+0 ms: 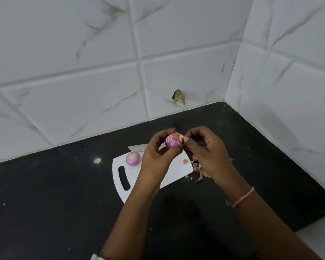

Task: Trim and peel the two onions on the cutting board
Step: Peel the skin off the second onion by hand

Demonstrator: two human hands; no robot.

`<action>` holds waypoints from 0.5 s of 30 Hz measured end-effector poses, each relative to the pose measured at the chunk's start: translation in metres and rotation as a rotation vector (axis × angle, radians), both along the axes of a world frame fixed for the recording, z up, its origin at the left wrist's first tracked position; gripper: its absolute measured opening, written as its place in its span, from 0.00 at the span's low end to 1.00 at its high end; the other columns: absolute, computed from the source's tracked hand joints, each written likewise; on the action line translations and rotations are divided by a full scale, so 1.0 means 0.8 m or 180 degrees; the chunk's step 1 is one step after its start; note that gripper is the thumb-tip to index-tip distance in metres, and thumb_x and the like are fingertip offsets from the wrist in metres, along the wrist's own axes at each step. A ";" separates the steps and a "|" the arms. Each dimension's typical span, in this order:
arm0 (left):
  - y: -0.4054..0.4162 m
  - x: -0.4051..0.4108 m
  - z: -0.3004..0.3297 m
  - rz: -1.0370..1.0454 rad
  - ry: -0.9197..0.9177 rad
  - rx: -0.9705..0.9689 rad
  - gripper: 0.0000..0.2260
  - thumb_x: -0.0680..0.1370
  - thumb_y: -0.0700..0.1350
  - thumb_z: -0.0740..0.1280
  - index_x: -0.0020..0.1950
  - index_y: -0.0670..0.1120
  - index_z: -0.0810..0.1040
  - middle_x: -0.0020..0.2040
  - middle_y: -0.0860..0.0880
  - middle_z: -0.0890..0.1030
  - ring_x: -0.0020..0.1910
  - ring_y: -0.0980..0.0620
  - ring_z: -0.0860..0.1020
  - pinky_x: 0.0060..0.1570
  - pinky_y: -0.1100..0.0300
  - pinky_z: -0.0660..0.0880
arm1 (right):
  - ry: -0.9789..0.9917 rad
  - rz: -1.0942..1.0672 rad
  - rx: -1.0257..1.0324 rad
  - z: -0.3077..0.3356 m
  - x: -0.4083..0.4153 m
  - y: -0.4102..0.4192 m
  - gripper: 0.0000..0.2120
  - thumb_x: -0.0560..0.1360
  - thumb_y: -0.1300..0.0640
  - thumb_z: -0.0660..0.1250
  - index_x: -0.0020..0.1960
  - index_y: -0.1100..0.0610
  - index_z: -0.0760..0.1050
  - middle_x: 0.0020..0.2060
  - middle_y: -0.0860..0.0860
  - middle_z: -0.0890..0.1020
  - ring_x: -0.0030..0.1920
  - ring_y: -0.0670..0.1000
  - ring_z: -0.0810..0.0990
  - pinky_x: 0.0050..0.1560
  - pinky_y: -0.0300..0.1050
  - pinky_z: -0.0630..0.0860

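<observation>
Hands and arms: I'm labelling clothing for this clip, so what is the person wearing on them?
Both forearms are bare, no sleeves. The right wrist carries a thin pinkish-orange thread bracelet with a loose end. No rings or gloves show on the left hand or the right hand.

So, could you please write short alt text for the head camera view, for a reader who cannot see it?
Above a white plastic cutting board on a black counter, the left hand holds a round purple onion while the right hand pinches a strip of its papery skin. A second purple onion sits on the board, a knife blade behind it, peel scraps alongside.
</observation>
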State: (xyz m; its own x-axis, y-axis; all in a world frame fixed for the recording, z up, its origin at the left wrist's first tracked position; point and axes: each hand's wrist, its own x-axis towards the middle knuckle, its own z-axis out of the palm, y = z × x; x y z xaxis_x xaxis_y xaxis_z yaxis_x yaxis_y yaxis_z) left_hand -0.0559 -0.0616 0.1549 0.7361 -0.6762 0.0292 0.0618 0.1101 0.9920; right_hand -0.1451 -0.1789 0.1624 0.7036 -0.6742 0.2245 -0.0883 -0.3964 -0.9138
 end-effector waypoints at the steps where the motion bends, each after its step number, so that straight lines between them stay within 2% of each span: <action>1: 0.000 0.002 0.000 -0.0077 0.0188 -0.0037 0.18 0.74 0.39 0.75 0.63 0.48 0.79 0.58 0.49 0.83 0.57 0.48 0.82 0.61 0.50 0.78 | -0.0015 -0.0043 0.0109 -0.001 0.002 0.002 0.03 0.77 0.55 0.67 0.51 0.50 0.75 0.46 0.46 0.80 0.48 0.43 0.80 0.47 0.32 0.77; 4: 0.001 0.008 -0.007 -0.0137 0.0414 -0.0041 0.20 0.72 0.47 0.77 0.63 0.48 0.79 0.58 0.48 0.83 0.59 0.46 0.82 0.64 0.47 0.76 | -0.0004 -0.0108 0.0217 0.000 0.007 0.006 0.03 0.78 0.55 0.66 0.51 0.50 0.75 0.46 0.44 0.81 0.47 0.43 0.81 0.46 0.30 0.77; 6: 0.001 0.012 -0.010 -0.0115 0.0497 -0.0093 0.22 0.69 0.48 0.77 0.62 0.49 0.79 0.59 0.47 0.83 0.61 0.45 0.81 0.64 0.47 0.75 | -0.0082 -0.0160 0.0350 0.001 0.010 0.007 0.02 0.78 0.56 0.66 0.50 0.51 0.76 0.45 0.44 0.82 0.45 0.42 0.82 0.43 0.29 0.77; 8: 0.001 0.015 -0.012 -0.0167 0.0851 -0.0310 0.25 0.67 0.47 0.79 0.62 0.47 0.79 0.60 0.44 0.82 0.62 0.44 0.80 0.64 0.49 0.76 | -0.0256 -0.0301 0.0651 -0.001 0.012 0.004 0.02 0.78 0.58 0.66 0.50 0.53 0.77 0.42 0.45 0.83 0.42 0.40 0.83 0.39 0.29 0.76; 11: 0.001 0.020 -0.016 -0.0121 0.1093 -0.0445 0.27 0.63 0.48 0.81 0.60 0.48 0.80 0.61 0.43 0.82 0.62 0.42 0.80 0.63 0.51 0.76 | -0.0362 -0.0676 0.1054 -0.011 0.012 -0.011 0.03 0.77 0.60 0.67 0.50 0.57 0.78 0.39 0.51 0.84 0.38 0.46 0.84 0.38 0.35 0.80; 13: 0.003 0.022 -0.016 -0.0021 0.0928 -0.0339 0.26 0.62 0.46 0.82 0.59 0.51 0.82 0.60 0.47 0.83 0.61 0.43 0.81 0.63 0.50 0.76 | -0.0222 -0.0988 0.0795 -0.025 0.007 -0.025 0.02 0.75 0.61 0.70 0.48 0.57 0.78 0.39 0.51 0.84 0.38 0.45 0.84 0.41 0.39 0.82; 15: 0.006 0.020 -0.013 0.0040 0.0825 -0.0290 0.27 0.62 0.43 0.81 0.60 0.50 0.81 0.58 0.50 0.82 0.57 0.47 0.82 0.58 0.54 0.79 | 0.0104 -0.1149 0.0327 -0.039 0.001 -0.039 0.04 0.74 0.62 0.71 0.45 0.55 0.79 0.40 0.48 0.83 0.40 0.42 0.83 0.46 0.40 0.82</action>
